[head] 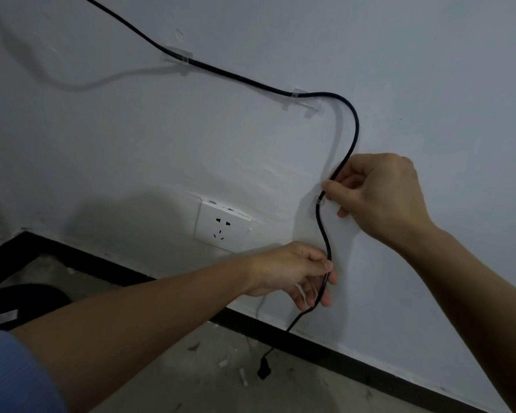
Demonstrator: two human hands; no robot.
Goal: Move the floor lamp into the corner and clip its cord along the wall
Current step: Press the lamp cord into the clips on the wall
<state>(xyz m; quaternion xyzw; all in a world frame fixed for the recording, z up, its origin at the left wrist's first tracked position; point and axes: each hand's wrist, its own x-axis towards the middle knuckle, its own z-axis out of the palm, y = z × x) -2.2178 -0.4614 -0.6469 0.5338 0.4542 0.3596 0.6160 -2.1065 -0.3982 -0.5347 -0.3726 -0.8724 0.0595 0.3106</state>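
A black cord (236, 76) runs from the top left down across the pale wall. Two clear clips hold it: one (178, 58) at the upper middle, another (306, 98) further right. Below the second clip the cord curves down to a third clear clip (317, 201). My right hand (379, 198) pinches the cord just above that clip, fingertips against the wall. My left hand (292, 272) grips the cord lower down. The cord's black plug (264, 371) hangs near the floor. The lamp itself is out of view.
A white wall socket (222, 225) sits left of my hands. A black skirting board (325, 344) lines the wall's foot. Small white scraps (242, 375) lie on the grey floor. A dark round object (21, 302) sits at the left edge.
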